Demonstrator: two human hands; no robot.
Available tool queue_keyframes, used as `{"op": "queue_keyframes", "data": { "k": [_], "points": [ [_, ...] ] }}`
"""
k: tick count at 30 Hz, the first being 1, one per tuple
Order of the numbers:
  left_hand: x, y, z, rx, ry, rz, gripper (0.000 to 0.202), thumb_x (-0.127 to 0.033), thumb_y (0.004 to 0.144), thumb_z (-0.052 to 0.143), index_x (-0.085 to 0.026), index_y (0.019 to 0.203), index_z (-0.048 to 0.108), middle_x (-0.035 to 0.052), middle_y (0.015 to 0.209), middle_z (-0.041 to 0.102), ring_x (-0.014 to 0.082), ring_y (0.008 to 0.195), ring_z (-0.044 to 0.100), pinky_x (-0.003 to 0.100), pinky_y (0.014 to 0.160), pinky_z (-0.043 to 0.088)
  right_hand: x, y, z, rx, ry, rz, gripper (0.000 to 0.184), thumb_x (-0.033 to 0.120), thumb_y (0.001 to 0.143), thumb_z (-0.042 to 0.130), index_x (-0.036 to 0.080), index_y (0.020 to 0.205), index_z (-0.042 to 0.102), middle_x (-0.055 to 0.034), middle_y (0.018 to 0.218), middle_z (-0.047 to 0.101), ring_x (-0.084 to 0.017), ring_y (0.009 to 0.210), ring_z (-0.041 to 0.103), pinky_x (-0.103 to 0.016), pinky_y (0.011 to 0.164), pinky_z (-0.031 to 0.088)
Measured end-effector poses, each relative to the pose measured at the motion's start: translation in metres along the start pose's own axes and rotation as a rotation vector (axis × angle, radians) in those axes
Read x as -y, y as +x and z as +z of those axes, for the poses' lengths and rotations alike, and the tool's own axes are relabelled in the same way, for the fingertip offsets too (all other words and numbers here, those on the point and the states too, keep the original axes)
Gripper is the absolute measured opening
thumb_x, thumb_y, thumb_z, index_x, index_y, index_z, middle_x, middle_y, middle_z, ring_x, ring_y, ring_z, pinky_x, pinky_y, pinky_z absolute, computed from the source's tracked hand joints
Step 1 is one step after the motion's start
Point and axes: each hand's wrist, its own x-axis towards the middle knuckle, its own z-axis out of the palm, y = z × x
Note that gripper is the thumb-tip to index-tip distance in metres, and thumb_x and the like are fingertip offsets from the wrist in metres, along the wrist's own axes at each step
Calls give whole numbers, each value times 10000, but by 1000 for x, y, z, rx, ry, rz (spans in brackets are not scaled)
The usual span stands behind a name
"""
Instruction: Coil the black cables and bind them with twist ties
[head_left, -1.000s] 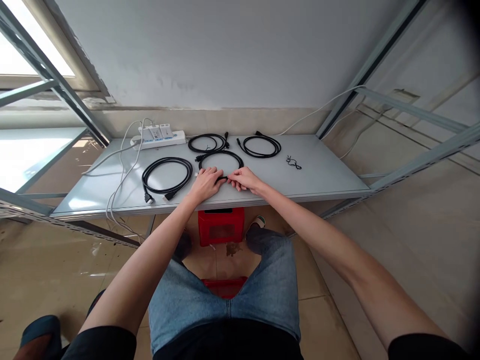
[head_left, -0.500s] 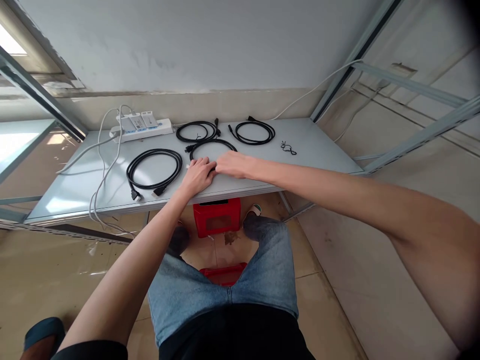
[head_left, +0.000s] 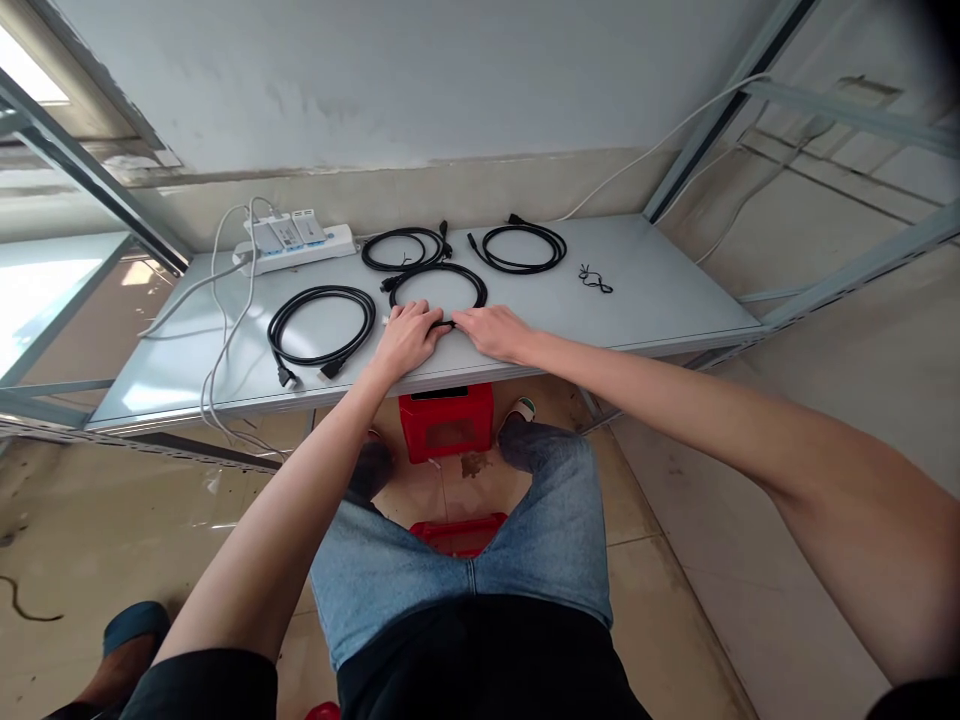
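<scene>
Near the front of the shelf, a coiled black cable (head_left: 480, 280) lies between my hands, its connector showing at the upper left of the loop. My left hand (head_left: 411, 340) is closed over the near side of this coil. From the right, my right hand (head_left: 493, 332) pinches at the same near side, where a short dark stretch shows between the hands. Left of them rests another coiled cable (head_left: 322, 358) with two plugs toward the front edge. Two more coils, a back-middle cable (head_left: 375, 265) and a back-right cable (head_left: 525, 268), lie behind.
Thin black ties (head_left: 596, 282) lie on the right of the grey shelf (head_left: 660, 290). A white power strip (head_left: 300, 252) with adapters and white cords stands back left. Metal posts frame both ends. Below are a red stool (head_left: 450, 430) and another person's foot (head_left: 135, 635).
My right hand has shifted slightly right, away from my left, opening a small gap with dark material in it. The view has moved slightly.
</scene>
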Motion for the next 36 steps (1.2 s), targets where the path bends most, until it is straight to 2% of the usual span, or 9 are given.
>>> {"op": "queue_keyframes", "data": {
  "k": [6, 16, 36],
  "points": [
    [-2, 0, -3, 24, -12, -16, 325, -443, 1053, 404, -244, 1089, 659, 117, 1095, 631, 319, 1121, 566, 474, 1020, 379, -6, -6, 15, -93, 125, 28, 320, 307, 1097, 354, 204, 1158, 651, -102, 1105, 747, -238, 885, 644, -306, 689, 311],
    [-2, 1, -2, 31, -19, -27, 355, -463, 1050, 394, -244, 1111, 666, 127, 1118, 638, 328, 1128, 567, 486, 1028, 377, -6, -8, 19, -158, 242, 73, 354, 354, 1091, 352, 217, 1086, 679, -87, 994, 742, -244, 867, 628, -304, 709, 299],
    [-2, 1, -2, 28, -45, -44, 311, -447, 1036, 430, -257, 1080, 672, 114, 1075, 632, 325, 1123, 561, 476, 1026, 377, -1, -10, 12, -108, 185, 124, 348, 351, 1096, 354, 210, 1097, 672, -97, 1039, 745, -245, 863, 635, -301, 678, 291]
  ]
}}
